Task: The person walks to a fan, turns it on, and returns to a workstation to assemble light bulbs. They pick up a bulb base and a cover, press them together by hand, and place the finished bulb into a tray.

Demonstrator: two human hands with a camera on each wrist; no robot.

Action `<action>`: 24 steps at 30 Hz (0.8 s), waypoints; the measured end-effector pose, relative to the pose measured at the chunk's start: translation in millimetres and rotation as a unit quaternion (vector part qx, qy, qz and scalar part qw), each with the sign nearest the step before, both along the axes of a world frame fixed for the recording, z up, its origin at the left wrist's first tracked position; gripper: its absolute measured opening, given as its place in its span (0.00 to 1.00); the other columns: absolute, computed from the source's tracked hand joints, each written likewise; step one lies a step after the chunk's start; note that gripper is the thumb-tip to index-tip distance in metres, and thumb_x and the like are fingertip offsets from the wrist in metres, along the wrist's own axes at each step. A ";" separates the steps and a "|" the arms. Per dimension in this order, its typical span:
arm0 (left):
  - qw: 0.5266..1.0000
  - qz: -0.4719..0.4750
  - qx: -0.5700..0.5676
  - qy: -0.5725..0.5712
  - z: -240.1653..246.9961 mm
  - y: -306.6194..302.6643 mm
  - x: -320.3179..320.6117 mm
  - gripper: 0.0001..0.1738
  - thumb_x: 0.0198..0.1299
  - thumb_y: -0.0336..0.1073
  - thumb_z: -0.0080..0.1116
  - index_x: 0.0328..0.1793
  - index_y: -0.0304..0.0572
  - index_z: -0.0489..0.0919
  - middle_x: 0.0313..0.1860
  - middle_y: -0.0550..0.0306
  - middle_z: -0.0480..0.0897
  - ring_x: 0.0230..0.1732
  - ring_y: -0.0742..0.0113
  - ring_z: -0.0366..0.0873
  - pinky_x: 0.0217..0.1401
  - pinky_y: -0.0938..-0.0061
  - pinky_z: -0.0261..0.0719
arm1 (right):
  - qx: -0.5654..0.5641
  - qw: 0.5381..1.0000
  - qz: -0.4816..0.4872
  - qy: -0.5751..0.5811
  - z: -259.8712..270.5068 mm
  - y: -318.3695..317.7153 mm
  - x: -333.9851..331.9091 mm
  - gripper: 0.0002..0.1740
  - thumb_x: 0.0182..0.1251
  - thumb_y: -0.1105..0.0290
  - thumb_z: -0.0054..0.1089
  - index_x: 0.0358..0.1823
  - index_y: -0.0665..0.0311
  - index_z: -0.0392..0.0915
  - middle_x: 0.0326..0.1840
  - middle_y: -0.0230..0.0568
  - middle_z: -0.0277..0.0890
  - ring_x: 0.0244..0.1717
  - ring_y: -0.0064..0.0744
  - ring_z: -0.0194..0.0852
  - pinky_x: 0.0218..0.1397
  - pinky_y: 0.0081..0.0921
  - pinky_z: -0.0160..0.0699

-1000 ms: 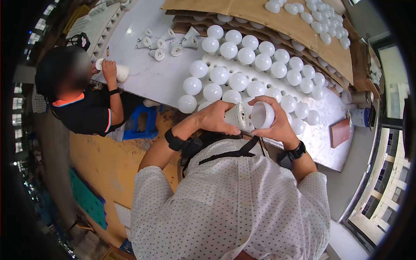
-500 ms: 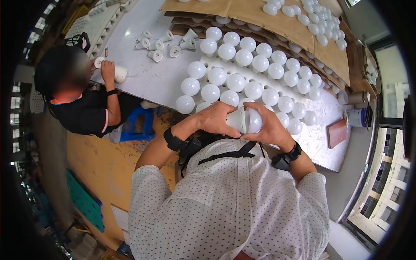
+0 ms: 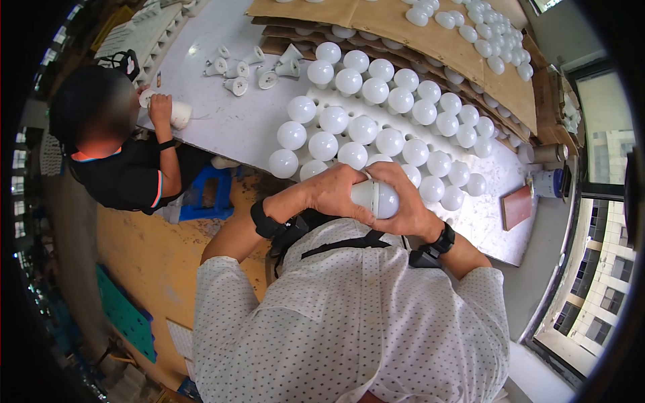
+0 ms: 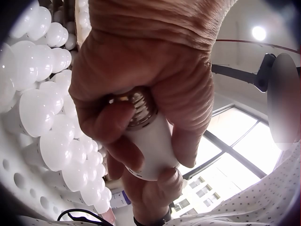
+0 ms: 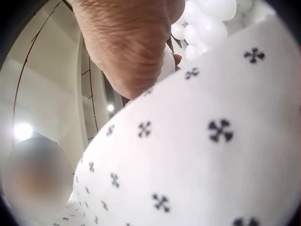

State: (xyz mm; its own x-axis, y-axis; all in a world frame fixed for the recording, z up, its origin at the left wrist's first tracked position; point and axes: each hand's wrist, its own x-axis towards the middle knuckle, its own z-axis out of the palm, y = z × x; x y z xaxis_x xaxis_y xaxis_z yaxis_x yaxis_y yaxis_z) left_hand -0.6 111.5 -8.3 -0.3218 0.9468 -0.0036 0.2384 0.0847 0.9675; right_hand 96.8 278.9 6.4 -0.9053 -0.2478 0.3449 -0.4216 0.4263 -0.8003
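In the head view my left hand grips the white base of a light bulb, and my right hand curls round its round cover. Base and cover touch, held in front of the shirt. The left wrist view shows my left hand with its fingers round the metal screw end and the white body. In the right wrist view, my right hand is partly hidden by the patterned shirt; its fingertips are out of sight.
Rows of round white bulbs stand in a white holed tray beyond my hands. Bulb bases lie on the table at the left, near a seated person. Brown cardboard layers stand behind, and a reddish-brown block at the right.
The cover, apart from the base a second ago with its opening showing, has come onto the base. My right hand has moved left and closed in toward my left hand.
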 end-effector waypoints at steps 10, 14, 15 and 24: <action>0.997 -0.051 -0.020 0.051 30.0 6.7 9.6 0.31 0.34 0.49 0.68 0.35 0.25 0.77 0.28 0.41 0.81 0.30 0.55 0.81 0.36 0.69 0.76 | -0.067 0.995 -0.012 0.080 4.2 -2.8 15.5 0.27 0.36 0.72 0.71 0.42 0.62 0.71 0.44 0.43 0.65 0.45 0.39 0.66 0.47 0.32 0.68; 0.988 -0.075 -0.135 0.003 16.9 22.5 6.6 0.30 0.38 0.49 0.69 0.38 0.29 0.77 0.32 0.46 0.81 0.35 0.59 0.80 0.40 0.71 0.75 | -0.094 0.993 -0.065 -0.001 -18.0 8.1 25.4 0.31 0.35 0.72 0.71 0.44 0.62 0.66 0.47 0.44 0.63 0.49 0.40 0.64 0.51 0.33 0.65; 0.988 -0.058 -0.140 -0.023 10.7 27.8 5.9 0.29 0.38 0.49 0.69 0.38 0.29 0.77 0.31 0.45 0.81 0.34 0.58 0.80 0.39 0.71 0.75 | -0.115 0.987 -0.104 -0.045 -21.4 9.6 28.0 0.32 0.35 0.72 0.70 0.46 0.62 0.64 0.48 0.44 0.62 0.50 0.40 0.63 0.53 0.33 0.63; 0.991 0.027 -0.112 -0.073 14.4 19.2 -32.7 0.26 0.48 0.33 0.63 0.55 0.31 0.71 0.49 0.45 0.78 0.45 0.66 0.79 0.41 0.77 0.77 | 0.149 0.832 -0.534 0.021 2.8 113.7 125.7 0.34 0.35 0.79 0.68 0.50 0.65 0.65 0.46 0.47 0.65 0.47 0.42 0.67 0.51 0.33 0.68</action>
State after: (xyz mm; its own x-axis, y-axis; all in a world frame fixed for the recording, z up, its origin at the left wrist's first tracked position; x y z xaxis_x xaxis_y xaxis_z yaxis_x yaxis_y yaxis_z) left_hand -33.3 130.7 6.1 -0.3524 0.8985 -0.2618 0.0861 0.3097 0.9469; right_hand 222.5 392.6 9.2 -0.6529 0.6102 0.4488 0.3003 0.7524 -0.5862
